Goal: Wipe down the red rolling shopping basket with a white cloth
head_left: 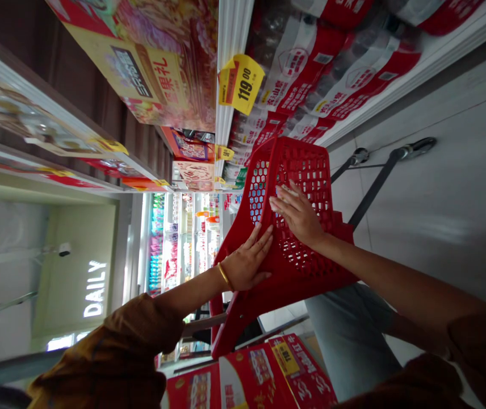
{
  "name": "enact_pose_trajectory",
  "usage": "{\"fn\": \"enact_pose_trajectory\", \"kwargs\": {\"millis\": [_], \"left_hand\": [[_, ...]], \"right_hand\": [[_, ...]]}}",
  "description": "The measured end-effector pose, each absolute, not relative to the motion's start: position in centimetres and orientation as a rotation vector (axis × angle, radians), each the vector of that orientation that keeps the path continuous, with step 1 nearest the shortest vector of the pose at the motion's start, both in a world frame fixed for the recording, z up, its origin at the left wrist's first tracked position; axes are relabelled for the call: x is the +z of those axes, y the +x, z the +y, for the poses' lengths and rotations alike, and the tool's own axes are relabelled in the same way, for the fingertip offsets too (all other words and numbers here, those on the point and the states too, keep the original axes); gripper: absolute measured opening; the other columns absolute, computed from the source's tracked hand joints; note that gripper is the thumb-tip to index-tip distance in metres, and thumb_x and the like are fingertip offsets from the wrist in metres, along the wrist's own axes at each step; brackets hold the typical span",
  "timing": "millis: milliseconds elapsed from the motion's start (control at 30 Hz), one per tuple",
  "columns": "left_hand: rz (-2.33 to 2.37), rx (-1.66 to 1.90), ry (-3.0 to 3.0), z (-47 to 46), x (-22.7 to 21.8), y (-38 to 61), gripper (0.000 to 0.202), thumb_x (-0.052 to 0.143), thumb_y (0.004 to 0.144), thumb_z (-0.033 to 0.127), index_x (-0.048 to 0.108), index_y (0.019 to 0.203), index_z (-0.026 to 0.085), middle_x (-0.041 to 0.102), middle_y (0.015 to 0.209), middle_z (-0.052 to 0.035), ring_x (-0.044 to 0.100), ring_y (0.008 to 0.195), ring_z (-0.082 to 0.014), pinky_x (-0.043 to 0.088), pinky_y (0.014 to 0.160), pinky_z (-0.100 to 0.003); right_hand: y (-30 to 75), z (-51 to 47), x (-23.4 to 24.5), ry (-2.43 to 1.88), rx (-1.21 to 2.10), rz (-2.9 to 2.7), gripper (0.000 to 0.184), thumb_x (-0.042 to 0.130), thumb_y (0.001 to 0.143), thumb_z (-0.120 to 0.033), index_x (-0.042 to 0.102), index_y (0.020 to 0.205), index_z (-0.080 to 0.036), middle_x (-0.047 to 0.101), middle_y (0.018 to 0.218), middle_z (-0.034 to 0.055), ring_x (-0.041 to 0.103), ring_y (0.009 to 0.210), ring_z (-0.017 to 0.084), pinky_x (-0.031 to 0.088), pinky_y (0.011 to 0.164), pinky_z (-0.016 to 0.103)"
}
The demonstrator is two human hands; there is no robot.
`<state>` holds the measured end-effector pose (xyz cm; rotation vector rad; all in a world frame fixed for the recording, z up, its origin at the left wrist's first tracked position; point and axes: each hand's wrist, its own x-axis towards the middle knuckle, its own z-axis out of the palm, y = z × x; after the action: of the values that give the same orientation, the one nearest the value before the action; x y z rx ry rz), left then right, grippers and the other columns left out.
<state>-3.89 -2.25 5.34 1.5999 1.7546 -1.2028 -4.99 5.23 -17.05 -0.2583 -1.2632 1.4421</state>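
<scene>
The whole view is turned on its side, with the floor at the right. A red plastic mesh shopping basket (298, 170) is tipped up in front of me. My left hand (247, 264), with a gold bangle at the wrist, lies flat against the basket's lower side, fingers stretched. My right hand (298, 216) rests on the mesh wall just above it, fingers spread and extended. Neither hand is wrapped round anything. Both forearms come in from the bottom, in brown sleeves.
A black pull handle (375, 182) and wheels (413, 147) stick out behind the basket over the grey tiled floor. Shelves hold packs of red-labelled water bottles (332, 74) and gift boxes (162, 62), with a yellow 119.00 price tag (241, 82). Red cartons (260, 375) and my light trouser leg (345, 335) are close by.
</scene>
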Motion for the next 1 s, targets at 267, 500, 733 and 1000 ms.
{"fn": "enact_pose_trajectory", "kwargs": {"millis": [267,500,733,1000], "left_hand": [[1.786,-1.161,1.575,-2.5,5.5,-3.2,0.100,0.061,0.087,0.038,-0.008,0.151,0.005,0.003,0.157,-0.0312,-0.010,0.146,-0.0406,0.025,0.115,-0.063],[1.807,-1.124,1.488,-2.9,6.3,-2.2,0.107,0.064,0.084,0.041,-0.011,0.151,0.004,-0.007,0.156,-0.0315,-0.011,0.146,-0.0394,0.025,0.116,-0.059],[1.861,-1.162,1.418,-3.7,6.3,-1.1,0.106,0.063,0.083,0.049,-0.004,0.151,0.003,-0.004,0.156,-0.0313,-0.009,0.146,-0.0392,0.026,0.115,-0.060],[1.917,-1.355,1.313,-4.9,6.6,1.3,0.097,0.050,0.086,0.065,0.016,0.149,-0.001,0.011,0.157,-0.0305,-0.002,0.148,-0.0364,0.030,0.113,-0.057]], "right_hand": [[-2.6,1.4,-17.9,-0.106,1.345,-1.385,0.042,0.037,0.100,-0.014,0.047,0.140,-0.022,0.056,0.140,0.0040,0.020,0.148,0.022,0.036,0.117,0.052],[-1.1,-0.4,-17.9,-0.050,1.295,-1.384,0.041,0.040,0.099,-0.012,0.052,0.136,-0.021,0.059,0.136,0.0044,0.019,0.148,0.021,0.034,0.118,0.051],[0.5,-2.4,-18.0,0.036,1.329,-1.413,0.038,0.045,0.096,-0.009,0.059,0.128,-0.021,0.059,0.136,0.0043,0.021,0.147,0.023,0.037,0.116,0.053],[0.8,-2.1,-18.5,0.090,1.327,-1.334,0.042,0.050,0.094,-0.010,0.055,0.133,-0.025,0.058,0.136,0.0068,0.033,0.143,0.024,0.040,0.114,0.051]]}}
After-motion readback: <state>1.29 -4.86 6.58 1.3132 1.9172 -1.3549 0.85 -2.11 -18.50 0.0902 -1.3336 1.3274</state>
